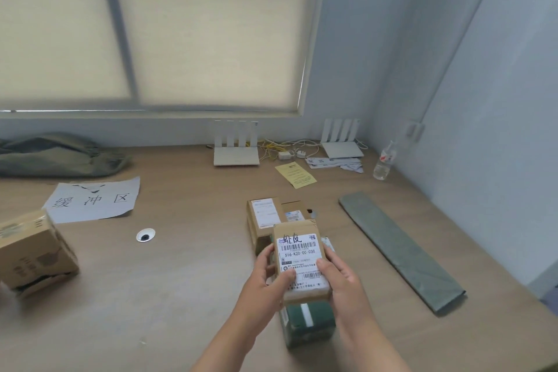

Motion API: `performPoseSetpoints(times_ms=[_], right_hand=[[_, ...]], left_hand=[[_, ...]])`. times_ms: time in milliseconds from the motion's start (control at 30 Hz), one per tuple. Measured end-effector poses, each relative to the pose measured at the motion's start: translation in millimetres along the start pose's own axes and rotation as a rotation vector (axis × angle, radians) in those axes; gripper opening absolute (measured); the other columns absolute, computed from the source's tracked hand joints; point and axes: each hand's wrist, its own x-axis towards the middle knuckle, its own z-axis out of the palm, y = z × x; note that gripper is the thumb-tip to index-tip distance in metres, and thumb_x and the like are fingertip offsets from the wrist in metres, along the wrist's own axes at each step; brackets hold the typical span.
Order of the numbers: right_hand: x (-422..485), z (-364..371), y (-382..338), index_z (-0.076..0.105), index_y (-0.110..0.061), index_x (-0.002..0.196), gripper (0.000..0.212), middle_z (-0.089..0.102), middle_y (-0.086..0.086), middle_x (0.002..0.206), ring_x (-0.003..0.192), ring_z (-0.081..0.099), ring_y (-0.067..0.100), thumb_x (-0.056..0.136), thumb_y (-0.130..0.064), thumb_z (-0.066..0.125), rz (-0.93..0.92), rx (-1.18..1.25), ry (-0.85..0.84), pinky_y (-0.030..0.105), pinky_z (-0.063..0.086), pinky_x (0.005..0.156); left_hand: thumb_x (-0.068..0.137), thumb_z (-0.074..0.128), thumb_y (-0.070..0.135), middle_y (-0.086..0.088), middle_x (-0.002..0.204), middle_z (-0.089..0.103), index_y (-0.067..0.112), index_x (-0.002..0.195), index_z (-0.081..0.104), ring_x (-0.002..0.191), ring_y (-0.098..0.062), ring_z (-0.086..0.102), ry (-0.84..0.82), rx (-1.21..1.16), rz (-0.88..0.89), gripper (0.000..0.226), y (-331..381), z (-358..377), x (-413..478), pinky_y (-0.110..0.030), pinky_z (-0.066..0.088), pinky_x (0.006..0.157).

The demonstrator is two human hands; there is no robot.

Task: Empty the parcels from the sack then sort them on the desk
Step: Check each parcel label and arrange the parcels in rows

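**A:** What's closest to you?

**B:** The hands. The left hand and the right hand are both clamped on a small brown parcel. The thumbs lie on its printed label and the fingers wrap round its long sides. It is held label up, above the desk.

**A:** Anything under it?

**B:** A dark green parcel with a white stripe. It sits on the desk just below the brown parcel, on the near side.

**A:** Now sweep from the left.

**B:** Far left of the brown parcel sits a bigger cardboard box. Behind and to the left, against the wall, a grey-green sack lies slack, so it is probably emptied. Between the sack and the brown parcel there is a paper sign with handwritten characters, then a cable hole. Just behind the brown parcel are two more brown boxes, side by side. To its right lies a long folded green sheet. Well behind that, to the right, stands a water bottle.

**A:** How will the brown parcel handle?

**B:** My guess is stiff card, light enough for one hand, with no give in it. The label looks glossy and may slide under a thumb. The bare card on the long sides is the better hold.
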Motion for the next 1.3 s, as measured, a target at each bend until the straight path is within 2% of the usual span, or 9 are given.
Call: performPoseSetpoints(times_ms=[200,333,433,533,633,767,967,1167,1300], right_hand=[[19.7,-94.5,-1.2,0.063,-0.022,0.132,0.036,0.078,0.007,0.112,0.103,0.074,0.028,0.100,-0.009,0.053,0.063,-0.039,0.019,0.042,0.058,0.086],[30.3,-140.2,6.9,0.064,-0.027,0.130,0.036,0.078,0.004,0.109,0.095,0.075,0.022,0.101,-0.012,0.051,0.153,-0.084,0.045,0.034,0.055,0.078],[35.8,-165.8,17.0,0.063,-0.037,0.129,0.036,0.079,-0.002,0.107,0.093,0.073,0.021,0.100,-0.018,0.052,0.229,-0.106,0.055,0.036,0.048,0.082],[44.4,-185.9,31.5,0.062,-0.030,0.132,0.037,0.079,0.001,0.106,0.091,0.073,0.022,0.101,-0.012,0.053,0.269,-0.079,0.079,0.037,0.049,0.083],[51.7,-199.7,48.6,0.061,-0.020,0.135,0.037,0.079,0.005,0.108,0.093,0.076,0.022,0.101,-0.006,0.051,0.307,-0.065,0.095,0.032,0.056,0.071],[61.0,-212.1,75.4,0.056,-0.017,0.140,0.040,0.078,0.008,0.111,0.095,0.076,0.024,0.102,-0.004,0.050,0.381,-0.101,0.086,0.027,0.057,0.061],[76.5,-217.4,111.4,0.062,-0.019,0.133,0.044,0.079,0.001,0.107,0.098,0.075,0.020,0.099,0.005,0.048,0.387,-0.243,0.048,0.044,0.058,0.094],[85.5,-211.7,117.3,0.062,-0.022,0.134,0.046,0.076,-0.002,0.113,0.104,0.072,0.015,0.097,0.004,0.051,0.355,-0.342,0.025,0.032,0.058,0.091],[92.9,-206.8,118.4,0.066,-0.026,0.127,0.045,0.077,-0.004,0.112,0.102,0.072,0.012,0.096,0.003,0.052,0.340,-0.425,0.032,0.027,0.057,0.086]], left_hand=[[0.087,0.067,0.030,0.013,0.115,0.074,0.053,0.135,0.043,0.095,-0.011,0.075,0.032,0.039,-0.081,0.058,-28.7,91.9,25.5,-0.051,0.061,0.086],[0.088,0.068,0.024,0.013,0.114,0.072,0.060,0.119,0.048,0.090,-0.010,0.075,0.078,0.048,-0.112,0.052,-51.3,138.7,35.5,-0.045,0.063,0.077],[0.089,0.067,0.021,0.010,0.117,0.070,0.043,0.128,0.049,0.100,-0.011,0.072,0.138,0.074,-0.151,0.047,-77.2,167.6,46.6,-0.036,0.062,0.079],[0.088,0.066,0.015,0.006,0.116,0.070,0.028,0.127,0.049,0.102,-0.012,0.070,0.181,0.114,-0.196,0.045,-105.8,190.6,52.7,-0.032,0.056,0.086],[0.088,0.068,0.012,0.011,0.110,0.068,0.028,0.122,0.046,0.101,-0.005,0.067,0.196,0.145,-0.250,0.044,-125.8,206.3,52.3,-0.026,0.053,0.093],[0.086,0.068,0.012,0.005,0.113,0.070,0.026,0.122,0.051,0.103,-0.008,0.066,0.231,0.161,-0.324,0.042,-152.2,214.9,55.4,-0.027,0.050,0.098],[0.087,0.063,0.002,0.013,0.098,0.067,0.028,0.109,0.055,0.095,-0.007,0.066,0.301,0.107,-0.393,0.036,-176.9,213.5,64.2,-0.018,0.048,0.082],[0.090,0.058,-0.001,0.015,0.098,0.068,0.020,0.126,0.057,0.101,-0.012,0.066,0.293,0.136,-0.403,0.042,-185.7,206.9,77.8,-0.023,0.045,0.092],[0.092,0.063,0.011,0.000,0.120,0.069,0.016,0.139,0.052,0.119,-0.017,0.060,0.328,0.165,-0.422,0.049,-188.1,203.9,82.9,-0.026,0.043,0.102]])
